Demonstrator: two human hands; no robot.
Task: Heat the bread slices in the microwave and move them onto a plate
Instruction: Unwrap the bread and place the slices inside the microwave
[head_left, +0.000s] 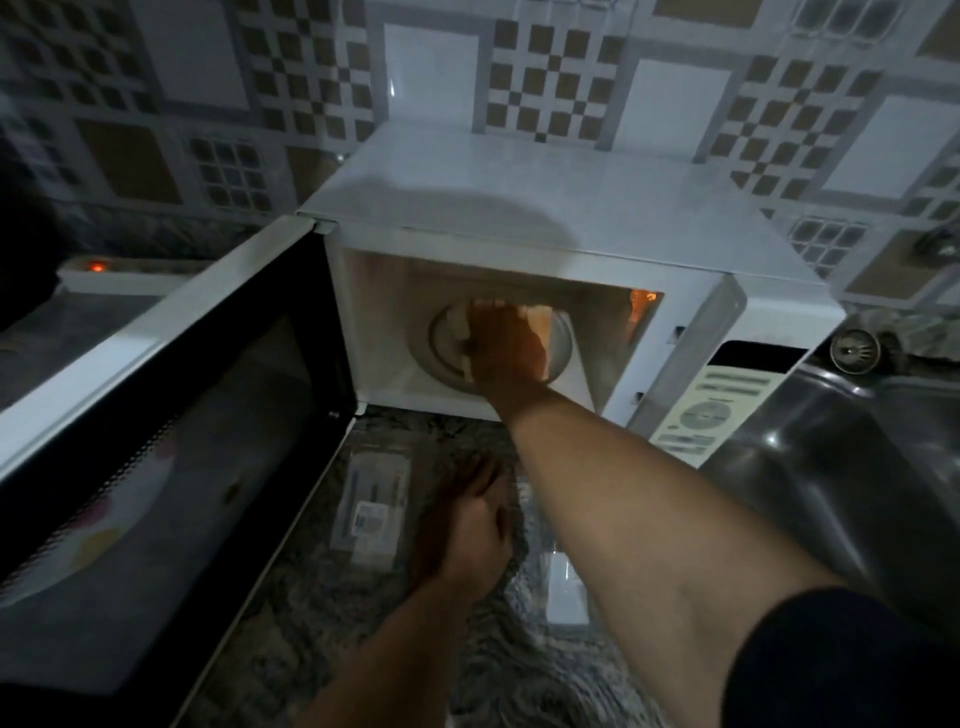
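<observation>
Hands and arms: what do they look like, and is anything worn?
Both forearms are bare. The right arm wears a black sleeve near the elbow; no sleeve shows on the left arm. No watch or ring shows on the right hand or left hand.

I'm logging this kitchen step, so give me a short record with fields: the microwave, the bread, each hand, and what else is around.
microwave: white box-shaped microwave, black-windowed door swung wide open to the left
bread: pale bread slices on the round white turntable plate inside
right hand: right hand reached inside, on the slices; grip unclear
left hand: left hand low in front of the microwave, fingers relaxed, holding nothing
counter: clear labelled plastic packet on the grey mottled counter
right side: shiny steel sink
</observation>
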